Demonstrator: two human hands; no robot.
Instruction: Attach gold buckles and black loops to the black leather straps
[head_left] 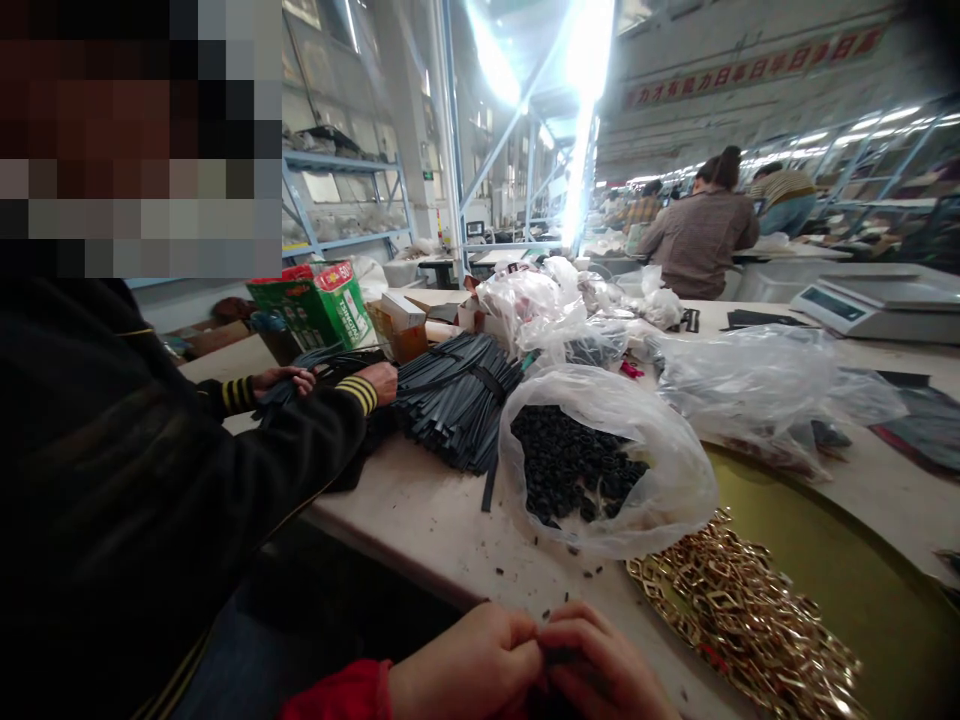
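Left of frame: co-worker [150,480] in a black jacket, hands resting on a bundle of dark strips [457,400] on the counter [420,520].

Bottom centre, at the counter's near edge: left hand [465,668] and right hand [604,672] meet. Fingers of both are curled closed, tips pressed together on a small dark piece [553,657] that is mostly hidden between them.

Just above the hands: clear bag of black bits [577,470], with a few loose bits on the counter around it.

Lower right: pile of gold buckles [742,620] on a green tray [840,560].

Upper right: scale [877,300], with seated people beyond it, backs turned.
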